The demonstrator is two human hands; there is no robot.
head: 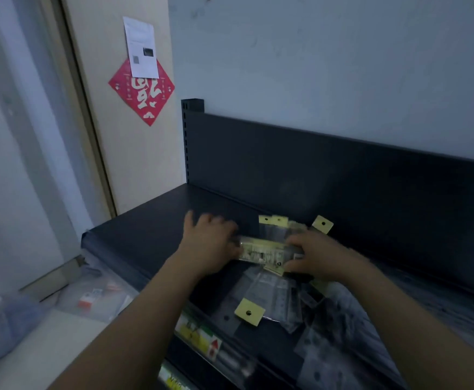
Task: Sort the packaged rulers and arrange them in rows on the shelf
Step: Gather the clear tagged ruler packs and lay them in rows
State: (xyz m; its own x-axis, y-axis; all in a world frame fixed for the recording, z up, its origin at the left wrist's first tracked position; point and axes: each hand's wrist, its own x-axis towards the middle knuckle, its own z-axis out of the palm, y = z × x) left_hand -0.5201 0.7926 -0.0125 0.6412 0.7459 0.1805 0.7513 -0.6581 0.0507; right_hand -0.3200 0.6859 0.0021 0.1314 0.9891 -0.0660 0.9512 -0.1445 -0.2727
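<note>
**A:** Where's the packet, and how do you have it?

**B:** The held packet [264,251] sits between your hands, low over the shelf [151,226], just in front of the back packets [275,225]. I can't tell whether it touches the shelf. Your left hand [210,243] has its fingers curled round the left end with the thumb sticking out. Your right hand [320,254] has its fingers curled over the right end. Both are blurred, so I read the grip loosely.

**A:** Which way does it run?

**B:** Its long axis runs left to right, roughly along the back panel [342,170], with the right end a little nearer you. I can't tell which end carries its yellow tab. The back packets lie the other way, front to back, with their tabs toward the panel.

**A:** What could go wrong?

**B:** If you set it down as it is, it lies crosswise to that row — turn it first. The clear sleeves look slippery, so a loose hold could let it slide or fan apart. The loose packets [272,296] are heaped under your forearms near the front edge — a careless sweep could push them off.
</note>
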